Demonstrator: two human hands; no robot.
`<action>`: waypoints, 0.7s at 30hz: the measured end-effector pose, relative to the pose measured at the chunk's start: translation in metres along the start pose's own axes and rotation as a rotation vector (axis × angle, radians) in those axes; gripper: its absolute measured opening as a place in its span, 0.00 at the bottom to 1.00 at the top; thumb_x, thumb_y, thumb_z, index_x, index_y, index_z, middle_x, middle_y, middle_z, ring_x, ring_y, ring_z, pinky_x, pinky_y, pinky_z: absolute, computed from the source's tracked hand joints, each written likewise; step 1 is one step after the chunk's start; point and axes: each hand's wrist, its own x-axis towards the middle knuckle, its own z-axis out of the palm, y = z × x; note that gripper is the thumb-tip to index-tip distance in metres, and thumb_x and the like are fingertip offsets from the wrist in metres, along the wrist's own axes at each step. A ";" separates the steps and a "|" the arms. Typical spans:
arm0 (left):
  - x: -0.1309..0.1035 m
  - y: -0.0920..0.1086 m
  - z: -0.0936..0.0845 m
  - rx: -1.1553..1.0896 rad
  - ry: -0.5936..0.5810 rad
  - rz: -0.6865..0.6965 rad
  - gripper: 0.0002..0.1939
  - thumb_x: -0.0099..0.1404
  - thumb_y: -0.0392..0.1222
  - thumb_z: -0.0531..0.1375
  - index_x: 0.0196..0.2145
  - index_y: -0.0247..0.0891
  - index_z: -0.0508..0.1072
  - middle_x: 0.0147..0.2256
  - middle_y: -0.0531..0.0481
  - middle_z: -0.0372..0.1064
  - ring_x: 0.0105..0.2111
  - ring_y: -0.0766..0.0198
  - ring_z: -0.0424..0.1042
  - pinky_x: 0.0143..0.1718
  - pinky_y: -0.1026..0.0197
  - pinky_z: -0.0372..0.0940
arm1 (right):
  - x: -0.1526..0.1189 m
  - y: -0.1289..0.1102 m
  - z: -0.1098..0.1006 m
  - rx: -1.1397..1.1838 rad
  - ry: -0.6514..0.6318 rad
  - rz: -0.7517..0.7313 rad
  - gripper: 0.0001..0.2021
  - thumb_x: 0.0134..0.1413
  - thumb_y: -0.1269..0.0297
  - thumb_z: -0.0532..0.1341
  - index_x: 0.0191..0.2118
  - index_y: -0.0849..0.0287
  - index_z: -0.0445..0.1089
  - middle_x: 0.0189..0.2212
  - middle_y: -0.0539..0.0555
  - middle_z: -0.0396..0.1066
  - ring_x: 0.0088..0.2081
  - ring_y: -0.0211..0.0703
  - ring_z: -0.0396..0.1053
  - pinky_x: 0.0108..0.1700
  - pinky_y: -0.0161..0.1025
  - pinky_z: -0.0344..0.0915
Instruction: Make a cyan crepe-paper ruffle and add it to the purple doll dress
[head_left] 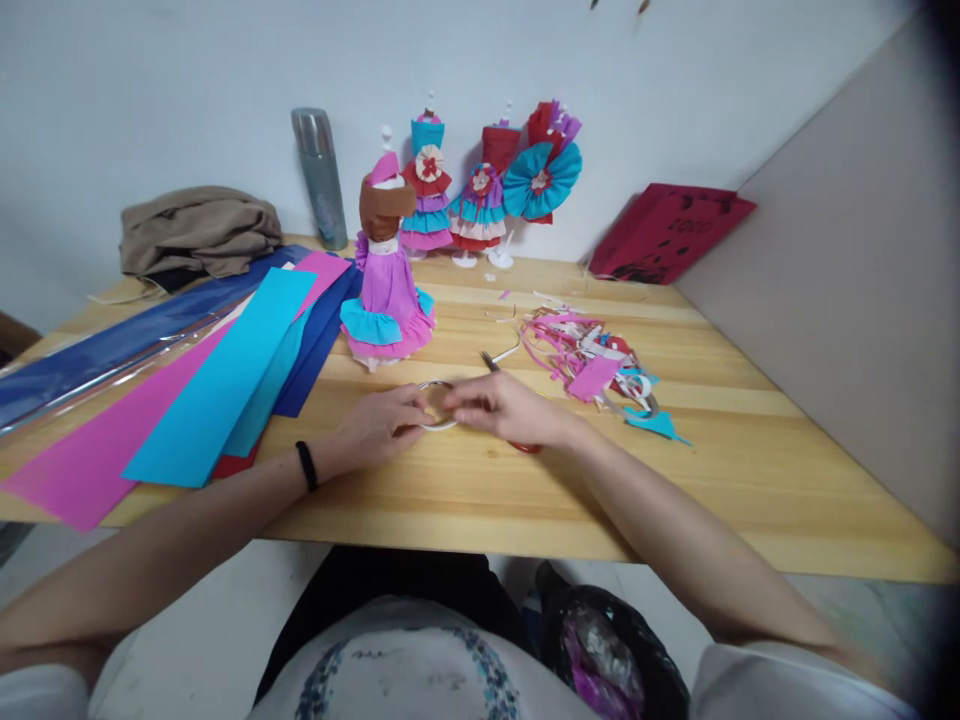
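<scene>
My left hand (386, 425) pinches the left rim of a thin whitish tape roll (437, 427), held just above the wooden table. My right hand (506, 408) is closed at the roll's right side, thumb and fingers drawn together there. Under the right hand lies a pair of scissors (526, 448); its dark blade tips and part of a red handle show, the rest is hidden. Just behind the hands stands a small dress form (386, 270) in a brown crepe-paper top and a purple skirt with blue and pink trim.
Crepe-paper strips (225, 375) in pink, blue and navy spread across the left. Paper scraps (592, 365) are heaped at right. More dressed forms (480, 200), a thermos (319, 180), brown cloth (199, 230) and a red bag (667, 235) line the wall. A black trash bag (637, 640) sits below.
</scene>
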 end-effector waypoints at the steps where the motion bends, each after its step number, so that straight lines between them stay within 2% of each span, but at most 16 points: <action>1: 0.000 0.000 0.000 -0.017 0.017 -0.001 0.13 0.67 0.35 0.53 0.39 0.37 0.78 0.40 0.45 0.71 0.39 0.61 0.71 0.41 0.60 0.64 | 0.001 -0.001 0.005 -0.010 -0.033 -0.027 0.11 0.61 0.65 0.58 0.41 0.60 0.77 0.35 0.54 0.78 0.34 0.42 0.72 0.41 0.38 0.67; 4: 0.000 0.000 -0.001 -0.085 0.049 -0.004 0.11 0.67 0.35 0.55 0.40 0.38 0.78 0.41 0.46 0.72 0.41 0.60 0.71 0.42 0.59 0.65 | 0.004 -0.001 0.012 -0.057 -0.069 -0.066 0.10 0.60 0.69 0.58 0.39 0.61 0.78 0.34 0.55 0.77 0.37 0.42 0.73 0.44 0.40 0.66; 9: -0.001 -0.002 -0.007 -0.130 0.032 -0.008 0.11 0.67 0.38 0.59 0.45 0.38 0.78 0.45 0.44 0.72 0.46 0.58 0.72 0.47 0.57 0.66 | 0.006 -0.004 0.014 -0.058 -0.035 0.009 0.09 0.58 0.72 0.60 0.36 0.59 0.78 0.32 0.53 0.77 0.34 0.40 0.72 0.43 0.39 0.67; 12: -0.003 -0.006 -0.011 -0.093 -0.005 -0.003 0.11 0.68 0.39 0.59 0.46 0.35 0.76 0.47 0.41 0.71 0.49 0.57 0.71 0.51 0.56 0.66 | 0.008 -0.004 0.019 -0.033 0.011 -0.005 0.08 0.56 0.74 0.61 0.32 0.59 0.78 0.30 0.52 0.76 0.34 0.40 0.72 0.45 0.40 0.67; 17: -0.011 -0.009 -0.019 0.056 -0.092 0.023 0.13 0.67 0.37 0.60 0.49 0.38 0.74 0.53 0.42 0.69 0.53 0.55 0.70 0.53 0.55 0.66 | 0.011 0.002 0.027 -0.043 0.118 -0.046 0.09 0.52 0.78 0.64 0.31 0.59 0.80 0.32 0.54 0.75 0.37 0.41 0.74 0.48 0.39 0.68; 19: -0.016 -0.009 -0.024 0.123 -0.087 0.071 0.14 0.68 0.38 0.60 0.51 0.38 0.73 0.55 0.41 0.69 0.54 0.53 0.70 0.53 0.54 0.67 | 0.011 0.003 0.027 -0.091 0.137 -0.011 0.11 0.50 0.80 0.63 0.30 0.59 0.80 0.31 0.54 0.75 0.36 0.41 0.73 0.45 0.39 0.68; 21: -0.021 -0.006 -0.031 0.175 -0.027 0.129 0.14 0.69 0.39 0.59 0.51 0.38 0.73 0.52 0.41 0.71 0.52 0.54 0.72 0.50 0.55 0.69 | 0.010 0.001 0.024 -0.134 0.132 0.016 0.11 0.49 0.81 0.62 0.30 0.60 0.79 0.32 0.55 0.75 0.36 0.41 0.73 0.43 0.38 0.68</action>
